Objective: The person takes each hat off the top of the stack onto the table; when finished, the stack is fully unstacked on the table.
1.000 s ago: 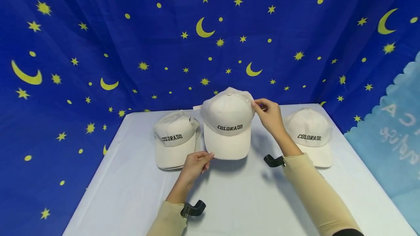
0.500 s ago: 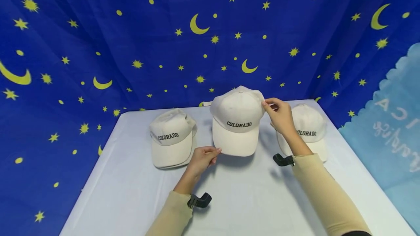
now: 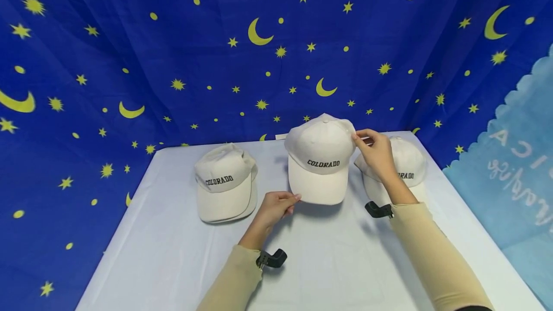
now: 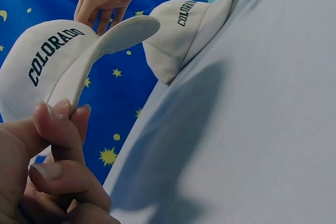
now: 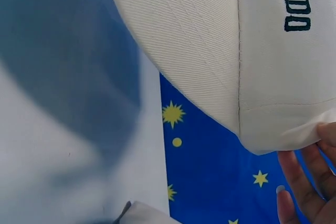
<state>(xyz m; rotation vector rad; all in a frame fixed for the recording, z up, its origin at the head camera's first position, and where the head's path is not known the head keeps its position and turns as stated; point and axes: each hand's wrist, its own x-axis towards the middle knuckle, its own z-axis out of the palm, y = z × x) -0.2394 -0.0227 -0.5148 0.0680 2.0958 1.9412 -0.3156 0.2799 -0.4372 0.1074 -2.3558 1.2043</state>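
Observation:
Between both hands a white baseball cap [image 3: 320, 150] with dark COLORADO lettering is held above the table, brim toward me. My left hand [image 3: 276, 210] pinches the brim's left corner between thumb and fingertips; in the left wrist view the fingers [image 4: 58, 129] press at the brim edge. My right hand [image 3: 376, 152] pinches the crown's lower right side, the thumb on the outer cloth in the right wrist view, where the cap [image 5: 283, 77] fills the upper right. The cap's shadow falls on the table under it.
Stacked white caps [image 3: 224, 176] lie on the left of the white table [image 3: 173, 263]. Another COLORADO cap [image 3: 408, 157] sits at the right, partly behind my right arm. A blue star-and-moon curtain [image 3: 194, 52] hangs behind the table; a light blue cloth [image 3: 518, 167] hangs at the right.
Both hands have carried the held cap to the right in view, away from the left caps and closer to the right one. The grip looks the same; the head view has shifted slightly.

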